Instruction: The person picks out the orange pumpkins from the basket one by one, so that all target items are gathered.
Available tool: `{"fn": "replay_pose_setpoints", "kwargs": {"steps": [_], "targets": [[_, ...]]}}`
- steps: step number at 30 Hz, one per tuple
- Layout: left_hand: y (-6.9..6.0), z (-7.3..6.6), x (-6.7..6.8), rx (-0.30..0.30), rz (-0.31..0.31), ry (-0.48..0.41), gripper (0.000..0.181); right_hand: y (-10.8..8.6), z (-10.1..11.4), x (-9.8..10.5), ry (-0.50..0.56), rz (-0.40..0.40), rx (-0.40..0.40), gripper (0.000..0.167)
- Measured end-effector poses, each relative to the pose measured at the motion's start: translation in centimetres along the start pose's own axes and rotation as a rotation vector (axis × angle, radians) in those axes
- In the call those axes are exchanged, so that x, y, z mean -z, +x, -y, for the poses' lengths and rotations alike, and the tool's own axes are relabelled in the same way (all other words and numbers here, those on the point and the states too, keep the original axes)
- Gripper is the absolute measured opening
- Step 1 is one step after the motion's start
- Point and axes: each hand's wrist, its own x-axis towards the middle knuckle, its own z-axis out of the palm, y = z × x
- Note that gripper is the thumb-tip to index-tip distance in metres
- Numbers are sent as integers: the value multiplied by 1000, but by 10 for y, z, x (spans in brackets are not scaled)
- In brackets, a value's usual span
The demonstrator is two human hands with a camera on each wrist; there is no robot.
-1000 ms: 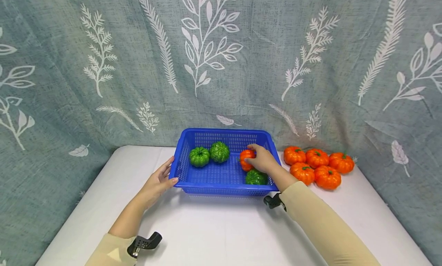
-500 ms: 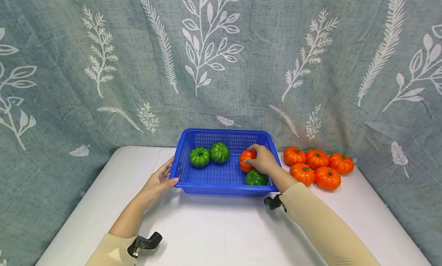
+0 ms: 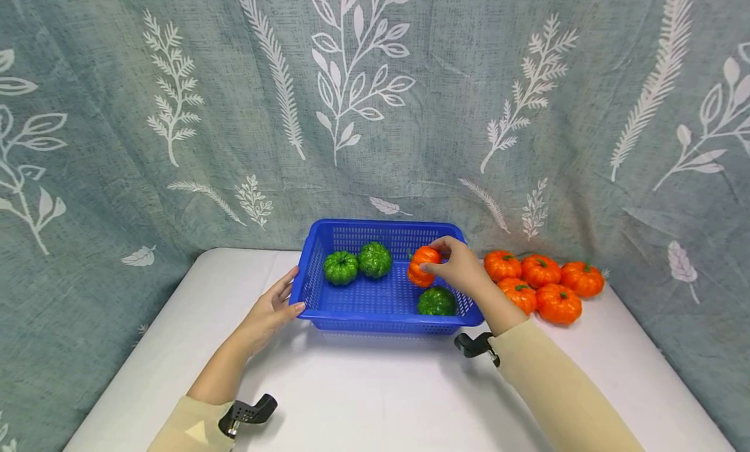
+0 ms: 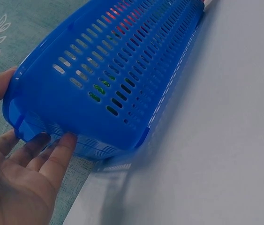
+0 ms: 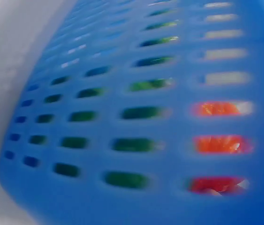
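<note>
A blue plastic basket (image 3: 375, 318) with slotted walls stands on the white table. My left hand (image 3: 266, 318) grips its left end; in the left wrist view the thumb lies at the rim and the fingers (image 4: 59, 161) touch the wall below. Over the basket's right part, my right hand (image 3: 465, 269) pinches a small orange pumpkin (image 3: 420, 269) between thumb and fingers. A dark green pumpkin (image 3: 437, 302) lies below it at the front right. Two more green pumpkins (image 3: 340, 268) sit side by side in the left half. In the right wrist view, the basket wall (image 5: 178, 201) hides the hand almost entirely.
Several orange pumpkins (image 3: 559, 303) are grouped on the table (image 3: 363, 387) just right of the basket. Behind the table hangs a grey-green curtain (image 3: 234, 113) with white leaf prints. Each wrist wears a black camera mount (image 3: 252, 411).
My right hand has raised the orange pumpkin slightly and shifted a little to the right, tilting it away from the green pumpkin. The left hand stays on the basket.
</note>
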Motion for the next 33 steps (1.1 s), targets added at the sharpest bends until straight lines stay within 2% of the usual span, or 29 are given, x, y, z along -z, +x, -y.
{"fn": "replay_pose_setpoints", "kwargs": {"steps": [4, 10, 17, 25, 33], "targets": [[0, -1, -1, -5, -1, 3, 84, -13, 5, 14, 57, -12, 11, 57], [-1, -2, -1, -8, -14, -5, 84, -38, 9, 38, 111, -27, -43, 65], [-1, 0, -1, -14, -5, -21, 84, -69, 3, 64, 140, -115, -33, 69], [-1, 0, -2, -5, -12, -11, 83, -103, -15, 91, 83, -185, -70, 75], [0, 0, -2, -11, -4, -29, 83, -126, -39, 117, -11, -260, -143, 77]]}}
